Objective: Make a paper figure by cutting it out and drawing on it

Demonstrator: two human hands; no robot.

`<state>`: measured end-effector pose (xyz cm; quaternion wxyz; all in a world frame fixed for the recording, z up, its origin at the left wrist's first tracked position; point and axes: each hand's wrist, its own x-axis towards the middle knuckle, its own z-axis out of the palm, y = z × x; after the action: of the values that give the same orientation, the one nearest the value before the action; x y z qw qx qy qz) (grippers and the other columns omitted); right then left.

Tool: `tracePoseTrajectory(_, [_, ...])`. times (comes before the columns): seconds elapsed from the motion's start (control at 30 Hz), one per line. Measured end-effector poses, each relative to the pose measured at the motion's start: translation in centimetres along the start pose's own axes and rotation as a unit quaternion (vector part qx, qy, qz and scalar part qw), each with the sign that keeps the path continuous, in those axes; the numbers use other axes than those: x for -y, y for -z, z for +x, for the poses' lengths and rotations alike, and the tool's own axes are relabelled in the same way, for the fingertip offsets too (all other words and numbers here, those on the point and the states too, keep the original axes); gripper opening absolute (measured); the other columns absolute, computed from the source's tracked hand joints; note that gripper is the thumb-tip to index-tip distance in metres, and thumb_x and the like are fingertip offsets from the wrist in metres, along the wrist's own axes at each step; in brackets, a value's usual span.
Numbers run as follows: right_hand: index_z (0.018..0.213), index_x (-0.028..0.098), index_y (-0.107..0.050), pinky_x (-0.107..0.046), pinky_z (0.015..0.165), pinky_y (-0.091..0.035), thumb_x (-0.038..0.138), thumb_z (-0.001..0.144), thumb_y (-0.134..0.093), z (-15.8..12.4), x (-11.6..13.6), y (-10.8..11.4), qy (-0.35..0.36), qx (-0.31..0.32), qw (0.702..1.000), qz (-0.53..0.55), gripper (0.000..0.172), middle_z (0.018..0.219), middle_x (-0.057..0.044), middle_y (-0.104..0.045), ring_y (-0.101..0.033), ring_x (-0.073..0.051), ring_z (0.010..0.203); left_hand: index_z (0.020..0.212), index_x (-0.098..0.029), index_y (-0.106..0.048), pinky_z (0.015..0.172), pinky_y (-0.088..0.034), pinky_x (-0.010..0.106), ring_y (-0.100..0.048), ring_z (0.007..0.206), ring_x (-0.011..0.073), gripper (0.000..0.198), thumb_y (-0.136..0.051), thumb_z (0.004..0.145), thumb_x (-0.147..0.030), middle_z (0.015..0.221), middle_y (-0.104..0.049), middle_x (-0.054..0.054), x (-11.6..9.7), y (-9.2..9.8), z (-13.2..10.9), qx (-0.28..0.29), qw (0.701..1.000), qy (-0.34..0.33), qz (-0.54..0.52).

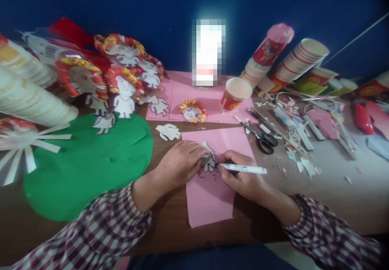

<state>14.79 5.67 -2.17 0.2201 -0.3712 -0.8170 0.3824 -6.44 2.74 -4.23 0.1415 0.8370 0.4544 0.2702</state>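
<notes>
l hand (181, 160) bends over paper cutout (210, 159) on near pink sheet (209, 205), prob steadying it (can't tell if pinched), r hand (243, 183) clamped on white marker (246, 168), tip by cutout's right edge.

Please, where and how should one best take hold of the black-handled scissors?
Probably by the handle loops of the scissors, from the near right side, with the right hand once it lets go of the marker. The loops face that side, while the blades point away and left.
</notes>
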Motion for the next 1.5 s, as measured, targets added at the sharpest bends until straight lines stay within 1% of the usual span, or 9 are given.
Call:
tracePoseTrajectory(0.3, [0.082,0.019,-0.057,-0.024,0.061,-0.045,0.018,0.082,-0.056,-0.03,-0.16,0.0,0.006,0.001,1.0,-0.007,0.002,0.074,-0.001,-0.063,-0.057,-0.013,0.065,0.098,-0.019,-0.058,0.086,-0.047,0.036,-0.06,0.095,0.0207,0.02,-0.047,0.083,-0.01,0.092,-0.066,0.006,0.04,-0.05,0.01,-0.002,1.0,-0.004,0.003])
tracePoseTrajectory(0.5, [0.081,0.019,-0.057,-0.024,0.06,-0.045,0.016,0.08,-0.056,-0.08,-0.2,-0.07,0.005,0.005,1.0,-0.007,0.004,0.075,-0.001,-0.064,-0.057,-0.013,0.065,0.1,-0.018,-0.058,0.086,-0.047,0.036,-0.06,0.095,0.0211,0.022,-0.048,0.083,-0.01,0.093,-0.065,0.006,0.0,-0.01,0.01,0.004,1.0,0.0,0.001])
tracePoseTrajectory(0.8, [0.079,0.019,-0.057,-0.023,0.059,-0.044,0.014,0.078,-0.057,-0.14,-0.2,-0.12,0.001,0.011,1.0,0.005,0.005,0.073,0.0,-0.063,-0.056,-0.012,0.064,0.101,-0.019,-0.058,0.085,-0.048,0.036,-0.061,0.093,0.021,0.023,-0.048,0.082,-0.01,0.094,-0.066,0.006,0.03,-0.03,-0.01,-0.003,1.0,-0.005,0.01])
tracePoseTrajectory(1.03, [0.082,0.019,-0.057,-0.024,0.059,-0.044,0.019,0.082,-0.056,-0.19,-0.37,-0.11,-0.005,0.006,1.0,0.003,0.001,0.074,-0.001,-0.063,-0.057,-0.013,0.064,0.101,-0.018,-0.058,0.086,-0.047,0.036,-0.061,0.095,0.021,0.022,-0.047,0.084,-0.01,0.094,-0.066,0.006,0.04,-0.08,-0.03,-0.002,1.0,-0.007,0.006])
tracePoseTrajectory(1.33, [0.08,0.019,-0.058,-0.023,0.059,-0.044,0.014,0.079,-0.056,-0.01,-0.04,-0.06,-0.003,0.009,1.0,0.006,0.005,0.074,-0.001,-0.063,-0.057,-0.013,0.064,0.101,-0.018,-0.058,0.086,-0.047,0.037,-0.06,0.093,0.0215,0.021,-0.048,0.084,-0.011,0.095,-0.066,0.006,0.1,-0.15,-0.06,-0.006,1.0,-0.009,0.013])
tracePoseTrajectory(1.5, [0.077,0.018,-0.057,-0.022,0.057,-0.043,0.014,0.077,-0.056,0.0,-0.06,-0.08,0.01,0.006,1.0,0.004,0.005,0.07,0.0,-0.062,-0.055,-0.011,0.061,0.101,-0.018,-0.058,0.085,-0.048,0.036,-0.061,0.092,0.0209,0.02,-0.049,0.084,-0.011,0.094,-0.066,0.006,0.1,-0.22,-0.02,-0.01,1.0,-0.012,0.014])
